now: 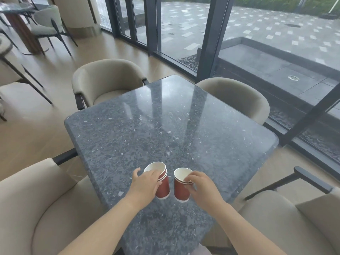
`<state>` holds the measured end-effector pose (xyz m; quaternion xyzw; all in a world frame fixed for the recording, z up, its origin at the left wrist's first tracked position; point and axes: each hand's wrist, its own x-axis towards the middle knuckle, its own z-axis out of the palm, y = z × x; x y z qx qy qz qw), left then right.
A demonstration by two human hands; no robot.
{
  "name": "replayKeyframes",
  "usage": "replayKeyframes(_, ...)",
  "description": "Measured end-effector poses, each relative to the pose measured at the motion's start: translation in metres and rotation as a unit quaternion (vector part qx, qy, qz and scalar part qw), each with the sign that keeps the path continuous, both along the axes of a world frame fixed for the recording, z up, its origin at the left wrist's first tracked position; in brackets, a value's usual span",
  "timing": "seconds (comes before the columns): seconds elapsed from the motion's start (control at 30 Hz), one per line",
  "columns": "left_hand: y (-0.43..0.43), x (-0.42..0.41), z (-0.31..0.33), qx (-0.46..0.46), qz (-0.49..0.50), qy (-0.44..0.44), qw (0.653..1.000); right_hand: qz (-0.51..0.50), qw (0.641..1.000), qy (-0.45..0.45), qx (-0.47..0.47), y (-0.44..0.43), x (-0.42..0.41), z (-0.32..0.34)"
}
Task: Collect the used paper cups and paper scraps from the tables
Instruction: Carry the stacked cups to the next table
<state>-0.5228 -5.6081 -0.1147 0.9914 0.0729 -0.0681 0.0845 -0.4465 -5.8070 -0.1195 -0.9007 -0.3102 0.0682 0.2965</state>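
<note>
Stacks of nested red paper cups fill both hands in the head view, over the near part of the grey stone table (165, 116); whether they touch it is hard to tell. The left hand (145, 184) grips the left stack (164, 189) round its upper wall. The right hand (202, 186) pinches the right stack (180, 190) at its rim. Both top cups show bare white insides.

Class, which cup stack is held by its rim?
The right stack: the right hand pinches its rim, while the left hand wraps round the left stack.
</note>
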Motion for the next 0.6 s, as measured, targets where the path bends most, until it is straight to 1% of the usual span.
replayKeyframes(0.13, -0.002, -0.021, 0.012, -0.022, 0.031, -0.006, 0.999, 0.048, 0.999, 0.009, 0.016, 0.013, -0.006, 0.008)
replayKeyframes(0.23, -0.009, -0.041, 0.025, -0.079, 0.082, 0.005, 0.993, 0.099, 0.995, 0.003, 0.031, 0.022, -0.011, 0.013)
replayKeyframes(0.37, -0.028, -0.074, 0.038, -0.088, 0.158, -0.023, 0.983, 0.185, 0.982, -0.002, 0.041, 0.027, -0.019, 0.022)
replayKeyframes(0.47, -0.049, -0.101, 0.042, -0.094, 0.230, -0.020, 0.968, 0.265, 0.964, -0.022, 0.023, 0.025, -0.026, 0.024)
replayKeyframes(0.6, -0.083, -0.147, 0.037, -0.074, 0.326, -0.013, 0.942, 0.378, 0.925, -0.026, 0.010, 0.025, -0.045, 0.019)
